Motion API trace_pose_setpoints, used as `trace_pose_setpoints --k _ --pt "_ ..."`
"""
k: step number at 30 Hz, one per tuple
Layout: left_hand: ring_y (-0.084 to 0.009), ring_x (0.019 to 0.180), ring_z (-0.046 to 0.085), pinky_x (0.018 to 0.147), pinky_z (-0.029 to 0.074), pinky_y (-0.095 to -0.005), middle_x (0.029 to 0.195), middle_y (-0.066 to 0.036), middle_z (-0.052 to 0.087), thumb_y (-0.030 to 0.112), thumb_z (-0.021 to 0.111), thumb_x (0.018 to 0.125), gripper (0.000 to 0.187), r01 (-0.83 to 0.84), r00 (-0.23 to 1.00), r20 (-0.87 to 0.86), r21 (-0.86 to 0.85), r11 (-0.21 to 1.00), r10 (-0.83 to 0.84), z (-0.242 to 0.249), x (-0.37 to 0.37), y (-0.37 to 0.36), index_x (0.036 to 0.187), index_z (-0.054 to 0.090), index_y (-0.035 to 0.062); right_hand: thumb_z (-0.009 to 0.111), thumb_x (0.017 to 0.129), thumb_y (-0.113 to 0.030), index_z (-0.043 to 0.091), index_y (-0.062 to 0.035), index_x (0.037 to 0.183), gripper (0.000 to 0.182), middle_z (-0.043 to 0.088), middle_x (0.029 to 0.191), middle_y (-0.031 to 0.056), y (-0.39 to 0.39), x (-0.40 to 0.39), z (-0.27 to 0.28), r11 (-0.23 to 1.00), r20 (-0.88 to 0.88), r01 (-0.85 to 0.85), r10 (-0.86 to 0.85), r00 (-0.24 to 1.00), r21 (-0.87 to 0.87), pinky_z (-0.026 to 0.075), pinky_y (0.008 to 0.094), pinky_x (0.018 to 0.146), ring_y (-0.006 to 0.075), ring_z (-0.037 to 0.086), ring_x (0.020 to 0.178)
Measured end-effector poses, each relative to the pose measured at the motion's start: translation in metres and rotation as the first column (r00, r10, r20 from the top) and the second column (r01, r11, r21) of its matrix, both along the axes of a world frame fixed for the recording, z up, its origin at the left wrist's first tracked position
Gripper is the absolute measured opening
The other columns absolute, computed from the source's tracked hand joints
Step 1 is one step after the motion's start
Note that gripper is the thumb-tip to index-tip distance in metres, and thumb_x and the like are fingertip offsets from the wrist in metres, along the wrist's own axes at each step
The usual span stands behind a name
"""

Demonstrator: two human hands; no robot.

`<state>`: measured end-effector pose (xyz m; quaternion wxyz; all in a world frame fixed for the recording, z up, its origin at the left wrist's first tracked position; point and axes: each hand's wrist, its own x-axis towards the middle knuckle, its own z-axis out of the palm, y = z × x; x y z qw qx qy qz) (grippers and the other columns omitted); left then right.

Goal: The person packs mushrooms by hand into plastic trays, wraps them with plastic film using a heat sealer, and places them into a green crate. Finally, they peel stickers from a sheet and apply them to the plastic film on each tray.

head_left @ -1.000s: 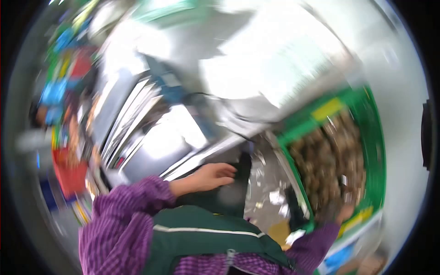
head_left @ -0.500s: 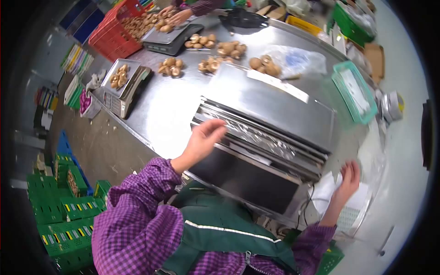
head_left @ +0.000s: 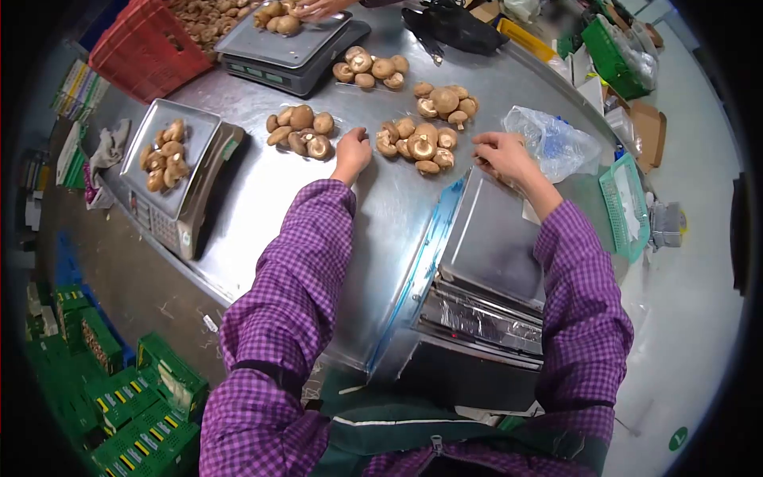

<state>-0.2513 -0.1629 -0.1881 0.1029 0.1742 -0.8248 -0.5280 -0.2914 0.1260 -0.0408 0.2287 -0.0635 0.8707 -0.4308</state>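
My left hand (head_left: 352,153) reaches over the steel table between two clusters of brown mushrooms. Its fingers are bent and loosely apart, with nothing visible in them. Close on its left is one mushroom cluster (head_left: 300,131); farther to its right, another mushroom cluster (head_left: 417,145) shows caps and pale stems. On that second cluster's other side hovers my right hand (head_left: 506,159), its fingers spread and bent, holding nothing visible, above the back end of the film wrapping machine (head_left: 497,234). A crumpled clear plastic bag (head_left: 556,147) lies just beyond the right hand.
Two more mushroom clusters (head_left: 371,67) (head_left: 447,105) sit farther back. At left, a scale (head_left: 179,203) bears mushrooms; another scale (head_left: 290,48) is by a co-worker's hand (head_left: 322,8) and a red crate (head_left: 147,52). A teal basket (head_left: 624,207) stands right, green crates (head_left: 147,421) lower left.
Both hands have moved forward from the wrapping machine to either side of a mushroom cluster. The view has shifted and turned. The mushrooms beside the plastic bag no longer show.
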Motion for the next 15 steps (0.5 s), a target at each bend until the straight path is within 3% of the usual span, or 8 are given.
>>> trace_pose_setpoints --k 1,4,5,6,8,12,15 --pt "-0.0279 0.093 0.064 0.083 0.048 -0.0336 0.097 -0.018 0.066 0.009 0.055 0.080 0.031 0.029 0.999 -0.015 0.013 0.999 -0.029 -0.009 -0.010 -0.002 0.109 0.060 -0.0010 0.048 0.088 -0.004 0.052 0.0059 0.117 0.031 0.062 0.085 0.0095 0.000 -0.014 -0.017 1.000 0.245 0.021 -0.023 0.969 0.010 0.050 0.0226 0.059 0.0117 0.059 0.070" --pt "-0.0272 0.089 0.065 0.080 0.049 -0.0328 0.094 -0.017 0.067 0.006 0.055 0.078 0.030 0.080 0.997 -0.001 0.102 0.992 -0.081 -0.015 -0.021 0.004 0.106 0.063 0.0012 0.043 0.088 0.000 0.047 0.0064 0.121 0.034 0.063 0.088 0.0127 -0.010 -0.040 -0.049 0.980 0.384 0.086 -0.150 0.911 0.179 0.055 0.0244 0.057 0.0154 0.062 0.071" --pt "-0.0262 0.087 0.066 0.078 0.050 -0.0320 0.093 -0.017 0.067 0.006 0.055 0.077 0.029 0.103 0.995 0.012 0.065 0.993 -0.104 -0.010 -0.021 0.004 0.105 0.064 0.0009 0.041 0.090 -0.004 0.051 0.0088 0.112 0.028 0.061 0.079 0.0138 -0.013 -0.042 -0.056 0.978 0.395 0.137 -0.190 0.899 0.158 0.056 0.0297 0.054 0.0218 0.063 0.061" --pt "-0.0262 0.087 0.066 0.078 0.050 -0.0320 0.093 -0.017 0.067 0.006 0.055 0.077 0.029 0.105 0.994 0.017 0.070 0.992 -0.106 -0.005 -0.020 0.002 0.105 0.064 0.0009 0.041 0.090 -0.004 0.051 0.0088 0.112 0.028 0.061 0.079 0.0138 -0.018 -0.045 -0.063 0.977 0.398 0.139 -0.194 0.896 0.164 0.056 0.0297 0.054 0.0218 0.063 0.061" --pt "-0.0173 0.090 0.062 0.081 0.048 -0.0267 0.099 -0.012 0.066 0.002 0.056 0.081 0.032 0.197 0.967 0.145 0.101 0.975 -0.211 -0.001 -0.017 -0.001 0.113 0.059 -0.0035 0.044 0.091 -0.007 0.053 0.0067 0.107 0.023 0.060 0.076 0.0106 -0.023 -0.049 -0.081 0.950 0.536 0.301 -0.299 0.789 0.086 0.057 0.0281 0.054 0.0204 0.064 0.062" --pt "-0.0175 0.079 0.062 0.072 0.048 -0.0270 0.089 -0.012 0.067 0.003 0.054 0.079 0.030 0.113 0.989 0.056 0.282 0.953 -0.134 -0.008 -0.003 -0.006 0.107 0.062 -0.0030 0.048 0.092 -0.011 0.054 0.0017 0.105 0.019 0.058 0.080 0.0057 -0.021 -0.055 -0.081 0.975 0.506 0.220 -0.189 0.841 -0.002 0.057 0.0262 0.058 0.0124 0.060 0.066" --pt "-0.0099 0.077 0.056 0.068 0.047 -0.0221 0.091 -0.004 0.060 -0.002 0.054 0.079 0.037 0.062 0.995 0.046 0.455 0.888 -0.092 0.051 0.025 -0.011 0.116 0.056 -0.0058 0.052 0.091 -0.015 0.054 -0.0001 0.108 0.023 0.055 0.076 0.0013 -0.027 -0.052 -0.045 0.989 0.314 0.074 -0.031 0.949 -0.127 0.052 0.0213 0.054 0.0082 0.056 0.062"
